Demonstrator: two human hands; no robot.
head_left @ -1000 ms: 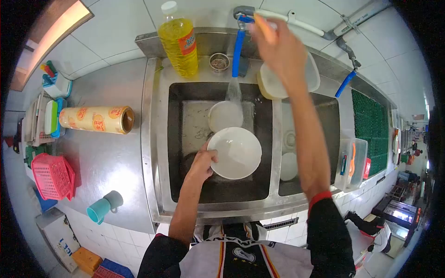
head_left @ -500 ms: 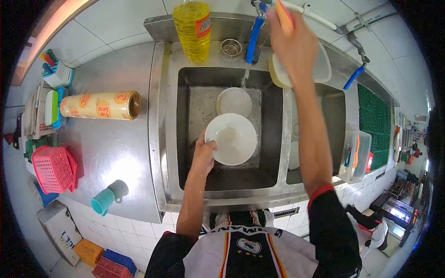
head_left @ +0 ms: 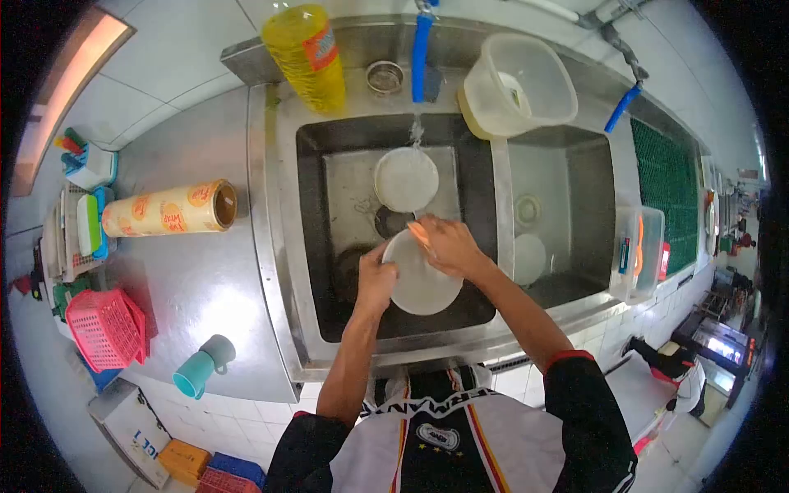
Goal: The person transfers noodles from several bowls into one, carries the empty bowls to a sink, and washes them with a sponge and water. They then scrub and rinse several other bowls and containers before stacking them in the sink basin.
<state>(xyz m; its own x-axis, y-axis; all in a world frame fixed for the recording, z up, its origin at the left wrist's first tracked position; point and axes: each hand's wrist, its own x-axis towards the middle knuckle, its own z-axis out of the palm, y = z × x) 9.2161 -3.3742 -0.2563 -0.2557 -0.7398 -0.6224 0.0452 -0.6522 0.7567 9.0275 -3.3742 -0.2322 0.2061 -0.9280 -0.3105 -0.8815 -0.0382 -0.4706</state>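
- Left hand (head_left: 377,280) is gripping bowl (head_left: 424,289) at 10 o'clock.
- Right hand (head_left: 453,249) is holding sponge (head_left: 420,234) against bowl at 12 o'clock.
- Hose (head_left: 420,66) is discharging water, 12 o'clock.

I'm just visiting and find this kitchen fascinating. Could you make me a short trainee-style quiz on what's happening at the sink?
1. Which grip, left or right, holds the orange pad at the white bowl?
2. Where does the wrap roll lie?
(a) steel counter
(b) sink floor
(c) plastic tub
3. True or false: water runs from the blue hose nearest the yellow bottle.

Key: 1. Right grip; 2. a; 3. True
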